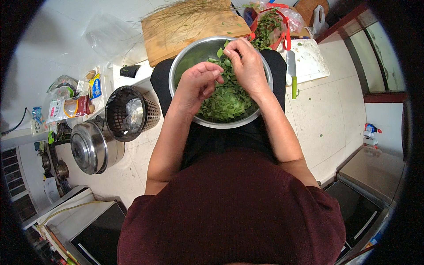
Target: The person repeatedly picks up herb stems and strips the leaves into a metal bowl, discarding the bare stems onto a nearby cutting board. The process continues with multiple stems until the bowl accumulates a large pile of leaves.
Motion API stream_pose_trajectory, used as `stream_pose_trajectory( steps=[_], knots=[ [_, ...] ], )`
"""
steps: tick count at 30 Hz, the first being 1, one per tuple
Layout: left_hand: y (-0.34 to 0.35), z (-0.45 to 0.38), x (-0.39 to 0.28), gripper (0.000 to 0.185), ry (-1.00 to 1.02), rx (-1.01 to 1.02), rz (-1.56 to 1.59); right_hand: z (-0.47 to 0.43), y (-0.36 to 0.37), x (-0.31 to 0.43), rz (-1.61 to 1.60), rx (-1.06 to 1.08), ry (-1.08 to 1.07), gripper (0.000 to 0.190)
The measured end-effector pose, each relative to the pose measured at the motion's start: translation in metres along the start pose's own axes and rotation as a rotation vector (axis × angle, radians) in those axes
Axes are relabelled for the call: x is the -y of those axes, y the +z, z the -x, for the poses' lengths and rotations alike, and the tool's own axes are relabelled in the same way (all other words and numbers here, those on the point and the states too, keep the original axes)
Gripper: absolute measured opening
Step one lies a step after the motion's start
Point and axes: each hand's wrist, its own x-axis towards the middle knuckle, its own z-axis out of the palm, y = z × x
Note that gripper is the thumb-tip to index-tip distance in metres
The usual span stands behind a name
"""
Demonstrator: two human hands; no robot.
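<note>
A stainless steel bowl [221, 124] rests on my lap, with loose green leaves [227, 102] heaped inside. Over its far right side, my right hand [247, 64] pinches a small leafy sprig [220, 52] between thumb and forefinger. My left hand [200, 84] hovers above the bowl's left half, fingers curled and thumb close to the forefinger. Whether a thin stem lies between those fingertips is too small to tell. Both forearms cross the near rim and hide parts of it.
Beyond the bowl, bare stems [188, 11] lie on a wooden board [195, 29]. A red bag [270, 28] holds more leafy stems. At right, a green-handled knife [291, 71] lies by a white cutting board [309, 63]. A plastic basket [132, 112] and lidded steel pot [96, 145] stand left.
</note>
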Motion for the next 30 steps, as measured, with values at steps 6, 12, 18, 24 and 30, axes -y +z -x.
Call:
stream_pose_trajectory(
  steps=[6, 12, 18, 24, 30],
  knots=[
    [0.0, -0.003, -0.006, 0.017, -0.033, 0.05, 0.056, -0.002, -0.001, 0.003, 0.017, 0.015, -0.093, 0.005],
    [-0.004, -0.007, -0.001, 0.014, 0.004, -0.013, 0.0, -0.004, -0.005, -0.006, 0.217, -0.064, -0.172, 0.006],
    [0.0, -0.001, -0.004, 0.011, 0.048, -0.161, -0.122, -0.001, -0.024, -0.007, 0.154, 0.156, -0.009, 0.017],
    [0.008, 0.0, -0.004, 0.011, 0.084, -0.2, -0.257, -0.003, -0.011, 0.012, -0.093, 0.168, 0.048, 0.023],
    [0.008, 0.002, -0.005, 0.011, 0.079, -0.195, -0.235, 0.002, 0.005, 0.002, 0.021, 0.017, -0.221, 0.006]
  ],
)
